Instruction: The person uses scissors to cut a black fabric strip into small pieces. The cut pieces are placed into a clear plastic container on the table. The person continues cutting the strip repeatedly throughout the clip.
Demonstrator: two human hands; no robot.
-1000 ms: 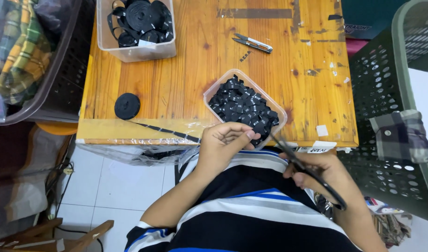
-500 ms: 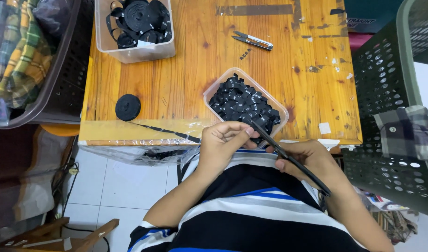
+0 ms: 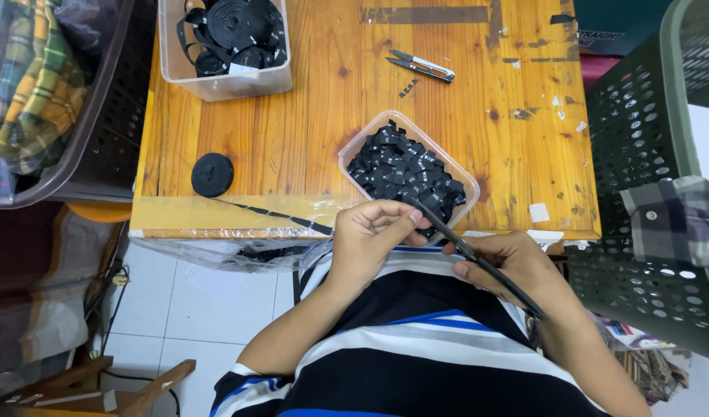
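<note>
Right hand [image 3: 516, 266] grips black scissors [image 3: 474, 259], now swung up so the tips meet the left hand [image 3: 370, 235], which pinches black ribbon [image 3: 273, 215]: a cut looks close. Just beyond the fingers, a tub of cut black pieces [image 3: 404, 171]; farther left, the ribbon roll [image 3: 212, 174].

A small home sewing workshop: a scuffed wooden table [image 3: 308, 116] carries a tub [image 3: 407, 166] of cut black labels, a tape roll [image 3: 212, 174] and snips [image 3: 422, 66], with laundry baskets [image 3: 640, 193] of checked cloth [image 3: 30, 93] alongside on a tiled floor [image 3: 215, 301].
</note>
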